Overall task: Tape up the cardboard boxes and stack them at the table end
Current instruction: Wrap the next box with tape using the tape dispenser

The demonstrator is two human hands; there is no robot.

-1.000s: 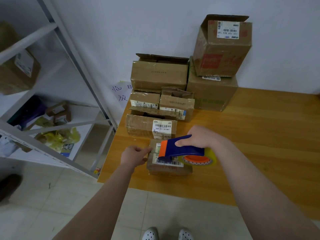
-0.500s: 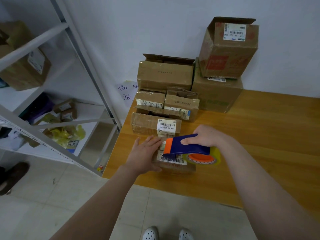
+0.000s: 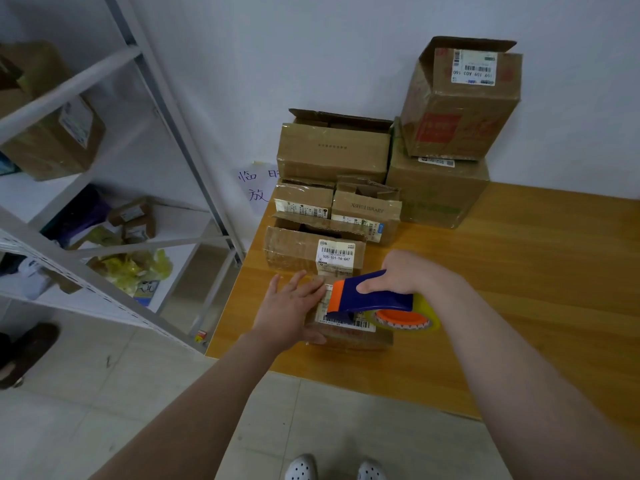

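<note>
A small flat cardboard box (image 3: 349,336) with a barcode label lies near the front left corner of the wooden table (image 3: 519,278). My left hand (image 3: 289,308) rests flat on the box's left side, fingers spread. My right hand (image 3: 410,273) grips a blue and orange tape dispenser (image 3: 372,299) with a clear tape roll, its orange front end held over the box top. Behind it, several cardboard boxes are stacked at the table's far left end against the wall: a labelled one (image 3: 311,252), two small ones (image 3: 365,213), a wide one (image 3: 332,150) and two larger ones (image 3: 460,98).
A grey metal shelving rack (image 3: 180,140) stands left of the table, holding boxes and yellow bags. A handwritten paper sign (image 3: 254,185) hangs on the wall by the table corner. Below lie a tiled floor and my white shoes (image 3: 332,469).
My left hand moved from gripping the box's left edge to lying flat on its top with fingers spread. The dispenser stayed over the box.
</note>
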